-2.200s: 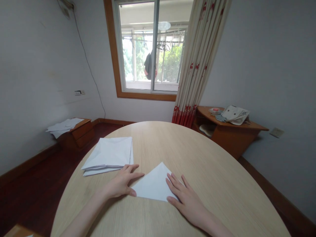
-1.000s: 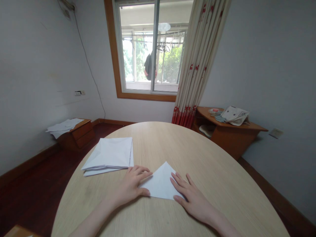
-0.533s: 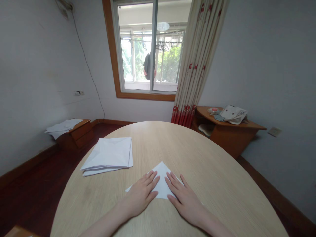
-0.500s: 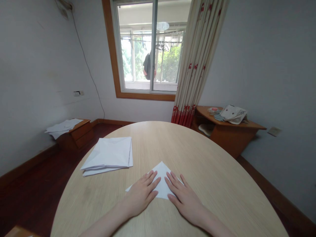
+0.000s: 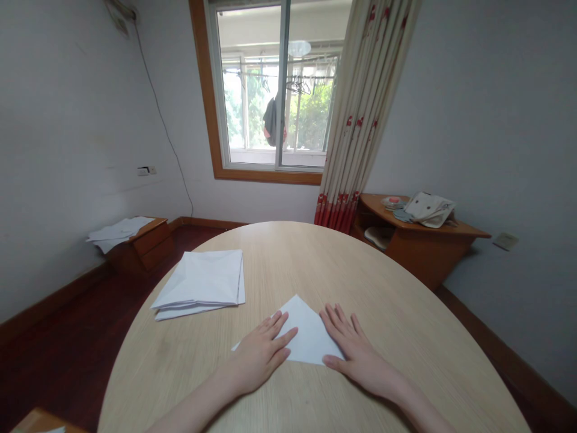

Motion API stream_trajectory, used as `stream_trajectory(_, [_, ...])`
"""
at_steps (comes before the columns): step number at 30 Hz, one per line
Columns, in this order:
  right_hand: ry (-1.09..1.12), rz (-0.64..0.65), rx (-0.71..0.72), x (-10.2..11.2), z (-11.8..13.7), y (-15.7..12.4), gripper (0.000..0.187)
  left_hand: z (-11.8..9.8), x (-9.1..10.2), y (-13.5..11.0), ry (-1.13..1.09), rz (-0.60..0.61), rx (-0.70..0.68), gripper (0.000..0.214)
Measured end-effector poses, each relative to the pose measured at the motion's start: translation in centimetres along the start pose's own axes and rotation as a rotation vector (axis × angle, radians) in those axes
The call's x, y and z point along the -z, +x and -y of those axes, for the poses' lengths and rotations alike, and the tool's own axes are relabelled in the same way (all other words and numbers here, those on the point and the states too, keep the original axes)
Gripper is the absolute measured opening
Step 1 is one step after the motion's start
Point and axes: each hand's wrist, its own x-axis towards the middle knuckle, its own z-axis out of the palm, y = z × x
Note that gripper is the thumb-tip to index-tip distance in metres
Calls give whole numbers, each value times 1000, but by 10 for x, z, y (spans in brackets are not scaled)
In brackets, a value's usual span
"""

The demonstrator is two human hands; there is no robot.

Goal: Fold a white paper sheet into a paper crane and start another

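Note:
A white sheet of paper folded into a triangle (image 5: 307,332) lies flat on the pale wood-grain oval table (image 5: 360,288), its point toward the window. My left hand (image 5: 259,355) rests palm down on its lower left part, fingers spread. My right hand (image 5: 356,355) lies flat against its right side, with the fingertips on or just past the paper's edge. Neither hand grips it. Part of the triangle's lower edge is hidden by my hands. To the left, a stack of folded white paper (image 5: 201,284) lies on the table, beyond the reach of my fingertips.
A low wooden cabinet (image 5: 144,243) with loose white paper stands at the left wall. A wooden corner shelf (image 5: 424,237) holds a cloth bag (image 5: 428,210) and small items. The table edge curves around, with dark red flooring beyond it.
My right hand has slid rightward to the paper's right side, exposing more of the triangle. My left hand has shifted slightly right. The stack has barely moved in view.

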Motion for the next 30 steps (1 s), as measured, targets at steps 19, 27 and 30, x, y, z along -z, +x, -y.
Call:
stream_trajectory(19, [-6, 52, -206, 14, -49, -11, 114, 1, 2, -2, -21, 31, 6, 43])
stream_trajectory(27, [-55, 100, -333, 27, -51, -19, 119, -3, 7, 0, -9, 63, 25, 43])
stream_trajectory(30, [-64, 114, -351, 30, -52, -21, 122, -5, 10, 0, 2, 79, 41, 43])
